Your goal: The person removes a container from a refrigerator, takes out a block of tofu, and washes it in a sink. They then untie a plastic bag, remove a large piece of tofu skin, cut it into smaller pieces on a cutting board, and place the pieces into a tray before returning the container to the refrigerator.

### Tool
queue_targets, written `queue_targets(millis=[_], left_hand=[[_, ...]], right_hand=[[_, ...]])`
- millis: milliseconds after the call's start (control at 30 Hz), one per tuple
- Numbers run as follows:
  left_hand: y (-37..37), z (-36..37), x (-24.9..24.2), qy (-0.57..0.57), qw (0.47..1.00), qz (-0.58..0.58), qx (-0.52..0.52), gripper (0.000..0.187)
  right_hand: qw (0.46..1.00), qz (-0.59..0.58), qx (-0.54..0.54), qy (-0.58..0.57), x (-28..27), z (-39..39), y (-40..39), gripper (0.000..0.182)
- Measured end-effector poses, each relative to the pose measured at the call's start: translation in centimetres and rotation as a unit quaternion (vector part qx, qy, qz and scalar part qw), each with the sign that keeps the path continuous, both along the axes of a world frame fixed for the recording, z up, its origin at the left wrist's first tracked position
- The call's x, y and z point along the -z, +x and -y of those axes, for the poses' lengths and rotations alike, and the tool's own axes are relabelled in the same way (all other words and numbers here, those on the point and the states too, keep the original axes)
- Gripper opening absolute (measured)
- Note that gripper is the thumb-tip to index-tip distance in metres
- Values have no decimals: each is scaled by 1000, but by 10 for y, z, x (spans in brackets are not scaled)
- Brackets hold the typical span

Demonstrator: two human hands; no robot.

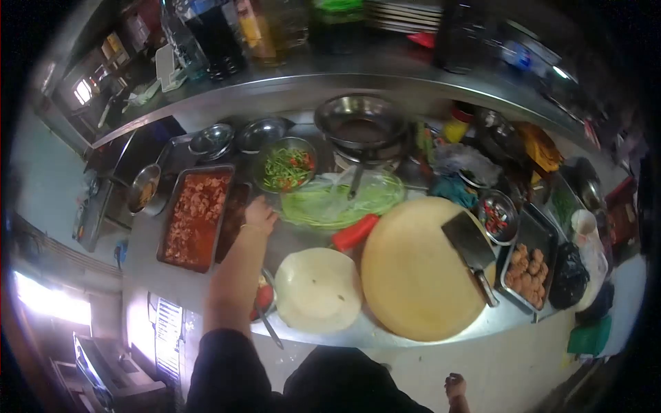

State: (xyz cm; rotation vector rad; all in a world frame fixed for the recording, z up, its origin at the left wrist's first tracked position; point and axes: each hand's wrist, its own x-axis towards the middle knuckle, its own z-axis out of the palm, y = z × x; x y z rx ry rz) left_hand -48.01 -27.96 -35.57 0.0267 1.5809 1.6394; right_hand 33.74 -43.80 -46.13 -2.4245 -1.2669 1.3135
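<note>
My left hand (260, 215) reaches over the counter beside a dark tray (237, 199), with its fingers apart and nothing visible in them. Close by are a metal bowl of green and red cut peppers (288, 165) and plastic-wrapped green vegetables (344, 199). A white plate (318, 290) lies nearer my body, left of a round cutting board (420, 275) that has a cleaver (469, 249) on it. Low at the right, away from the counter, my right hand (455, 387) is curled closed, with nothing visible in it.
A tray of red sauced meat (196, 217) stands at the left. A wok (361, 122) sits at the back. A red item (354, 233) touches the board. At the right are a bowl of cut peppers (497, 217) and a tray of brown lumps (527, 275). Bottles line the shelf (289, 79).
</note>
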Motion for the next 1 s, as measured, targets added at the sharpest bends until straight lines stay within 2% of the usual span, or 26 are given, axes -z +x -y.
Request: queue_targets(millis=[67,100,133,167,233,300,400,433,533,567,600,633,667,700,767,800,833,900,967,1000], left_hand=[[-20,-13,9,-52,999,7,-5,53],[-12,-28,-7,-66,995,36,-67,52],[-12,-41,-16,-79,987,65,-127,50],[-22,-49,-6,-95,989,11,-114,48],[-36,-61,10,-94,989,-53,-106,44],[-40,-73,7,-32,988,-32,-147,41],[-40,-53,-16,64,978,15,-199,32],[-35,-45,-31,93,974,24,-205,29],[-12,-9,-77,171,961,49,-210,18],[-6,7,-84,194,957,55,-211,15],[-20,31,-75,256,951,77,-158,18],[-31,59,-65,260,961,-28,-89,26],[-35,94,-79,281,951,71,-105,30],[-18,140,-109,296,951,52,-76,34],[5,230,-141,327,940,59,-71,43],[19,280,-158,264,962,29,-56,41],[17,323,-152,264,958,29,-108,40],[30,406,-159,239,969,-51,-27,39],[7,498,-118,194,973,4,-124,40],[-9,551,-87,51,986,-146,-58,41]], right_hand=[[991,9,-133,7,21,17,-7,32],[959,26,-273,72,34,30,-7,33],[904,42,-405,134,39,38,-10,34],[965,27,-260,-11,-58,22,-94,35],[964,37,-264,-10,-69,38,-111,33],[962,47,-269,7,-66,43,-116,32],[974,53,-218,-35,-57,59,-108,32],[959,44,-270,72,-52,68,-100,32],[964,12,-263,31,-25,88,-64,42],[956,24,-286,55,-10,87,-52,40],[948,36,-307,78,6,86,-43,37],[939,50,-325,99,21,97,-31,35],[939,58,-324,103,26,105,-37,33],[939,68,-322,101,17,114,-50,31],[957,20,-275,93,68,132,-34,37],[960,17,-273,61,62,151,-34,37],[962,11,-272,31,42,154,-53,37],[956,12,-293,0,35,170,-79,39],[937,43,-345,-15,34,188,-81,42],[930,40,-365,-24,33,197,-84,42]])
